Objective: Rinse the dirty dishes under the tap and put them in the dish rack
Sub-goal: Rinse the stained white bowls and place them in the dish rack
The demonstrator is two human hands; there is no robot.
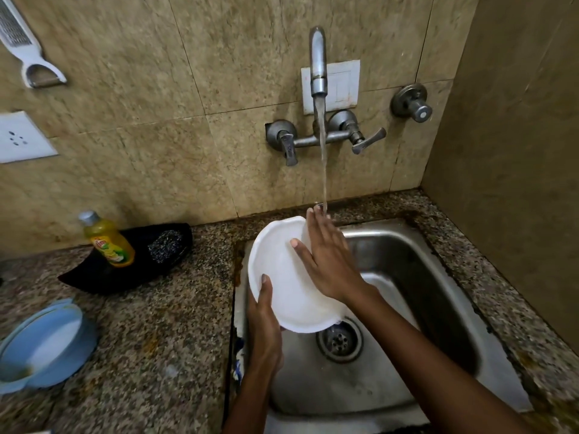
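Observation:
A white plate (283,277) is held tilted over the steel sink (416,277). My left hand (264,327) grips its lower left rim, thumb on the face. My right hand (329,258) lies flat on the plate's right side, fingers spread, fingertips under the water stream. The wall tap (318,64) is running, and its stream (322,158) falls onto my right fingertips at the plate's upper edge. No dish rack is in view.
A blue bowl-like container (47,343) sits on the granite counter (163,324) at the left. A yellow dish-soap bottle (108,241) and a steel scrubber (166,244) rest in a black holder (125,277). The sink drain (340,341) is below the plate. A side wall stands right.

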